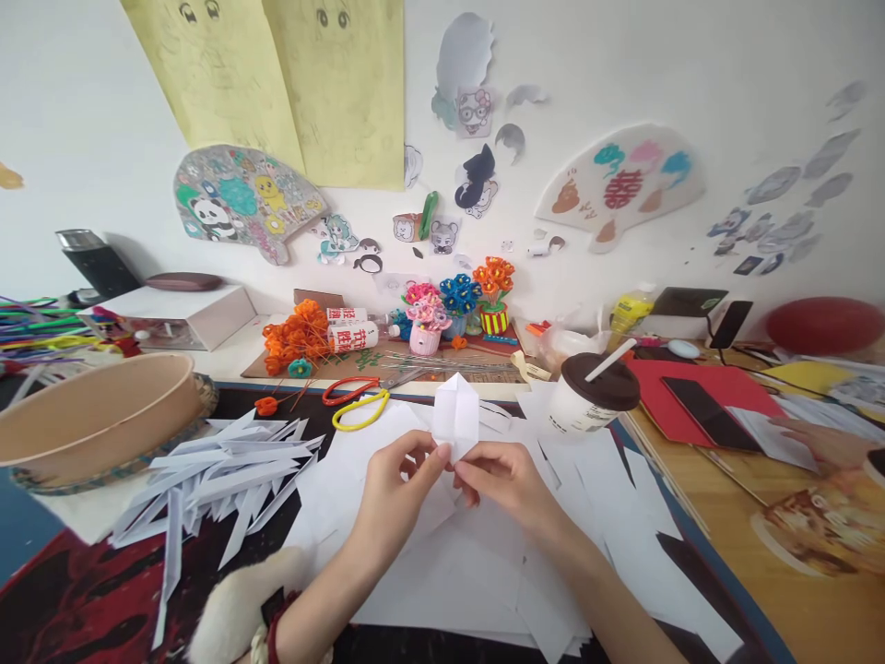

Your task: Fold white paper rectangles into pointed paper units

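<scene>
A small folded white paper (456, 410) with a pointed top and visible creases stands upright between my two hands. My left hand (405, 480) pinches its lower left edge between thumb and fingers. On the lower right, my right hand (504, 475) grips the same paper near its bottom point, thumb toward the other thumb. Below both hands, loose white paper sheets (429, 572) overlap across the dark mat. To the left lies a heap of narrow folded paper strips (228, 470).
Red- and yellow-handled scissors (359, 406) lie beyond the papers. A lidded cup with a straw (587, 406) stands right of my hands. A round tan container (97, 406) sits left. Fuzzy flower pots (425, 332) line the back. Another person's hand (830, 438) is at far right.
</scene>
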The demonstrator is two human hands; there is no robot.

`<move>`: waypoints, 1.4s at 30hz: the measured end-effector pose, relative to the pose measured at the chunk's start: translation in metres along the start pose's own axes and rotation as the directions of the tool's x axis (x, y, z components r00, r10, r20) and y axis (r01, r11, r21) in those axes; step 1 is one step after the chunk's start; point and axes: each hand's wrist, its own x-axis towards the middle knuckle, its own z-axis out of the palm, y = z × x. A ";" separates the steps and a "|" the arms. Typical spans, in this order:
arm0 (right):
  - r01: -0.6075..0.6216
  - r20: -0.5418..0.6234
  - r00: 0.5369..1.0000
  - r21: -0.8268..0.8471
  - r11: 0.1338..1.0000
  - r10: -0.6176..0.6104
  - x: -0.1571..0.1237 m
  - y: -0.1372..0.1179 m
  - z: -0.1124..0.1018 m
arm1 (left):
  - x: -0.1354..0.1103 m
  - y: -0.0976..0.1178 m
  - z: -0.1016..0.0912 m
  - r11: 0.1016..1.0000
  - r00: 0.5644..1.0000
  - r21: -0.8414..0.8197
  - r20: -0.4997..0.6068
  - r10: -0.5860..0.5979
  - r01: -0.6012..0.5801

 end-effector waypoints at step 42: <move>-0.035 -0.131 0.991 -0.099 0.994 0.022 -0.001 -0.007 0.000 | -0.007 0.000 0.006 0.992 0.995 0.108 -0.072 0.069 -0.061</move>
